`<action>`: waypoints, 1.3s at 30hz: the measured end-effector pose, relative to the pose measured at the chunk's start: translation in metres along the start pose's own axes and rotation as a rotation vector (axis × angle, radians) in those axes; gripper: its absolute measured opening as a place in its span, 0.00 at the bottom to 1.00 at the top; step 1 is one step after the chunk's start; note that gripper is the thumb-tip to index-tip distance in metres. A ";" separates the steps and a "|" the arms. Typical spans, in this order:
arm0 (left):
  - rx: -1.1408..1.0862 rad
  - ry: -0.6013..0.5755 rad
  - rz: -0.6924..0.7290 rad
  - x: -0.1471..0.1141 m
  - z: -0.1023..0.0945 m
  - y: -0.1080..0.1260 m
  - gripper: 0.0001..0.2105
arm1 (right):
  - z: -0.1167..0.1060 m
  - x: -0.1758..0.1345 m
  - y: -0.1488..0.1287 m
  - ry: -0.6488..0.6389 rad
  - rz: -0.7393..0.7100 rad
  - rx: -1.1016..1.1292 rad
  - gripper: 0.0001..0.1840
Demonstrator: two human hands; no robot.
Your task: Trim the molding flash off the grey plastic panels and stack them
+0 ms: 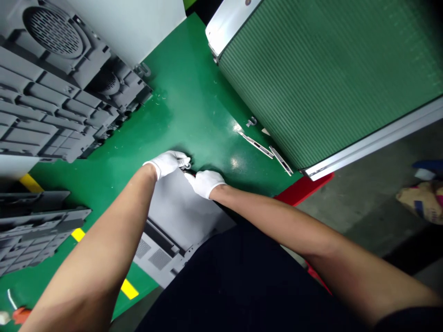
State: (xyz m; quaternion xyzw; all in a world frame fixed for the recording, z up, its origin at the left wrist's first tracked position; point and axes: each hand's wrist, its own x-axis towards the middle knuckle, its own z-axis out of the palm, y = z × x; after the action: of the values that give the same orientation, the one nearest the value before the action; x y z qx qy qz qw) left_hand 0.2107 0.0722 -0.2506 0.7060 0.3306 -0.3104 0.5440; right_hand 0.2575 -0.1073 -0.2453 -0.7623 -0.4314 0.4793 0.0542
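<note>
My left hand (168, 164), in a white glove, is closed with thumb and fingers pinched on a small grey plastic piece (188, 165) at the far corner of a large grey plastic panel (183, 207). Whether that piece is joined to the panel, I cannot tell. My right hand (206, 183), also gloved, is wrapped round a slim tool with a dark and red handle. Its tip points at the same corner, close to my left fingertips. Most of the tool is hidden in the glove. The panel lies against my body, its near end partly covered by dark clothing.
Ribbed grey moulded panels (44, 108) stand at the left, with more panels (41, 230) below. A green ribbed conveyor belt (332, 78) fills the upper right. Two slim light-coloured tools (256, 145) and a small grey piece (252, 121) lie beside it on the green table (194, 101).
</note>
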 end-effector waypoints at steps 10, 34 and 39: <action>-0.032 0.066 -0.011 0.006 -0.003 -0.004 0.09 | -0.009 0.014 0.014 0.015 0.010 -0.002 0.47; 0.100 0.101 -0.030 -0.002 -0.003 0.003 0.13 | -0.007 -0.001 0.000 -0.008 0.125 0.202 0.47; 0.111 0.102 -0.016 -0.001 -0.004 0.004 0.12 | -0.005 -0.002 0.001 -0.006 0.126 0.213 0.46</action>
State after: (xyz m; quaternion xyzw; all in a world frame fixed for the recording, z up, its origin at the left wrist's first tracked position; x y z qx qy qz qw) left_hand 0.2139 0.0757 -0.2468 0.7474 0.3457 -0.2960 0.4839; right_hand 0.2614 -0.1079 -0.2416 -0.7763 -0.3296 0.5273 0.1036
